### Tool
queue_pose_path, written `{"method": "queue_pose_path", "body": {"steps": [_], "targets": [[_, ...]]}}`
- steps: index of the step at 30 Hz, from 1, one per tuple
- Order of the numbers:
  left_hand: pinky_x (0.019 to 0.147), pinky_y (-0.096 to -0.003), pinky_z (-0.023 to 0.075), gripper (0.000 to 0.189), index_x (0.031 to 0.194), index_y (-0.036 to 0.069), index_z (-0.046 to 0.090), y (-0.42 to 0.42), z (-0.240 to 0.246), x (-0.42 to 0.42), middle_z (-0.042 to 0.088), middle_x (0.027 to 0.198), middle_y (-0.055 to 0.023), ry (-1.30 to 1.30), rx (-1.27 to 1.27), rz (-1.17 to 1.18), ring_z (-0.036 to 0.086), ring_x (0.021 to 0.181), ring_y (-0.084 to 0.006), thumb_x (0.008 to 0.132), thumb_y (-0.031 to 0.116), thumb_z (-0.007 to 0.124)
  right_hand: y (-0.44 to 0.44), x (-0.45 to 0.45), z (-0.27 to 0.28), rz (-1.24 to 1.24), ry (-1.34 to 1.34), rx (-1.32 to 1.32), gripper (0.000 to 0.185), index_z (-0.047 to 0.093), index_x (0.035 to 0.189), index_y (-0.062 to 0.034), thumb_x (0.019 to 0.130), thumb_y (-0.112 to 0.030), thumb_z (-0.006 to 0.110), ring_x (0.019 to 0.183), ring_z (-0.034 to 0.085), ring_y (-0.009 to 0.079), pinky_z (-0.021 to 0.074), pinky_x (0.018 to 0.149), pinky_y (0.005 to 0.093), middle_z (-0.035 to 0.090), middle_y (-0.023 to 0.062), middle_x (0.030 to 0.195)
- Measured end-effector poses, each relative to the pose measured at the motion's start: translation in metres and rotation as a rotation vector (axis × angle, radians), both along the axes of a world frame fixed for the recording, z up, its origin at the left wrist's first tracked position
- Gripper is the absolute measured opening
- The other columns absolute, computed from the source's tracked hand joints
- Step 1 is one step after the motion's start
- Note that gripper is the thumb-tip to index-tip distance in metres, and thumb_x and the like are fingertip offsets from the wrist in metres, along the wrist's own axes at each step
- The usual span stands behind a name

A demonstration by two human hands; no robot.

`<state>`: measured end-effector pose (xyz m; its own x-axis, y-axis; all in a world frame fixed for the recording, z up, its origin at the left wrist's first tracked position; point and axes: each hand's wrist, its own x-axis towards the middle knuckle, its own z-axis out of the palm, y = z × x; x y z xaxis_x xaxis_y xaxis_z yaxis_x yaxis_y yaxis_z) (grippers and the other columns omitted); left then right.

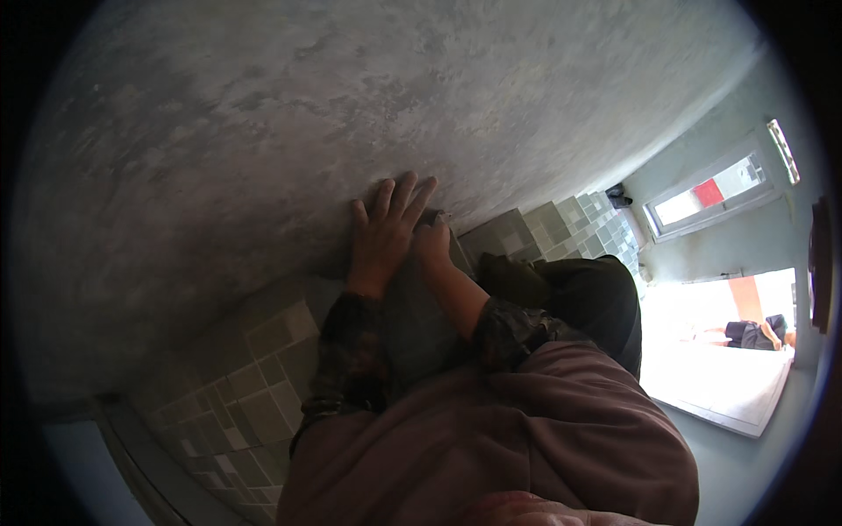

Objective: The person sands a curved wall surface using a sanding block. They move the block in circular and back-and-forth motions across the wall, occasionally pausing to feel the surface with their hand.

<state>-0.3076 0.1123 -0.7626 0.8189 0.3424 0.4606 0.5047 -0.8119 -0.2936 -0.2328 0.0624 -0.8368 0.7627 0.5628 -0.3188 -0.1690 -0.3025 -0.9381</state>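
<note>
A grey, mottled wall (316,118) fills the upper part of the head view. My left hand (388,230) lies with spread fingers against its lower part, holding nothing. Just to its right, my right hand (434,243) is closed on a small object (442,217) at the foot of the wall. Most of that object is hidden by the fingers, so its kind cannot be told. A grey tile (464,253) lies beside the right hand along the wall.
Patterned floor tiles (263,394) run along the wall on both sides. My bent knee (592,296) and shoe (510,276) are at the right. Farther right are a window (710,194) and an open doorway (697,315) with a person outside. A door frame (125,454) stands lower left.
</note>
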Motion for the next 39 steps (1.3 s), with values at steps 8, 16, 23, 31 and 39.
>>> {"method": "queue_pose_path", "body": {"steps": [8, 16, 23, 31, 39], "targets": [[0.09, -0.07, 0.0387, 0.065, 0.154, 0.035, 0.029, 0.003, -0.004, 0.0, 0.037, 0.154, -0.0042, 0.062, -0.014, 0.016, 0.046, 0.129, -0.0317, 0.094, 0.025, 0.05, 0.013, 0.033, -0.038, -0.142, 0.503, 0.177, 0.059, 0.031, 0.138, 0.0172, 0.083, 0.0, 0.043, 0.088, 0.064, 0.033, 0.0523, 0.068, 0.0411, 0.058, 0.0295, 0.108], [0.091, -0.0696, 0.0353, 0.064, 0.153, 0.035, 0.032, 0.001, -0.009, 0.0, 0.04, 0.152, -0.0034, -0.036, -0.024, -0.024, 0.045, 0.128, -0.0321, 0.094, 0.02, 0.049, 0.013, 0.02, -0.076, -0.079, 0.221, 0.084, 0.055, 0.029, 0.14, 0.0147, 0.088, 0.001, 0.04, 0.093, 0.064, 0.0337, 0.0527, 0.071, 0.0422, 0.056, 0.0287, 0.113], [0.091, -0.0682, 0.0339, 0.065, 0.153, 0.035, 0.032, 0.0, -0.002, -0.001, 0.041, 0.151, -0.0033, 0.017, 0.022, 0.002, 0.046, 0.128, -0.0322, 0.093, 0.017, 0.05, 0.012, 0.036, -0.112, 0.024, 0.208, 0.19, 0.058, 0.03, 0.143, 0.0111, 0.087, 0.003, 0.04, 0.099, 0.063, 0.0316, 0.0528, 0.076, 0.0406, 0.056, 0.0248, 0.12], [0.091, -0.0707, 0.0337, 0.067, 0.154, 0.035, 0.03, -0.002, 0.0, 0.0, 0.04, 0.152, -0.0042, 0.062, -0.028, 0.021, 0.047, 0.127, -0.0339, 0.093, 0.015, 0.049, 0.021, 0.046, -0.106, -0.224, 0.421, 0.095, 0.049, 0.044, 0.133, 0.0118, 0.085, 0.001, 0.042, 0.096, 0.065, 0.0321, 0.052, 0.075, 0.0412, 0.061, 0.0238, 0.112], [0.091, -0.0727, 0.0341, 0.068, 0.153, 0.036, 0.031, -0.002, -0.007, 0.0, 0.041, 0.151, -0.0047, -0.015, -0.041, -0.004, 0.046, 0.127, -0.0345, 0.092, 0.015, 0.051, -0.003, 0.021, -0.042, -0.174, 0.197, 0.094, 0.044, 0.05, 0.124, 0.0151, 0.083, -0.002, 0.047, 0.091, 0.065, 0.0319, 0.0509, 0.072, 0.0402, 0.062, 0.0252, 0.102]]}}
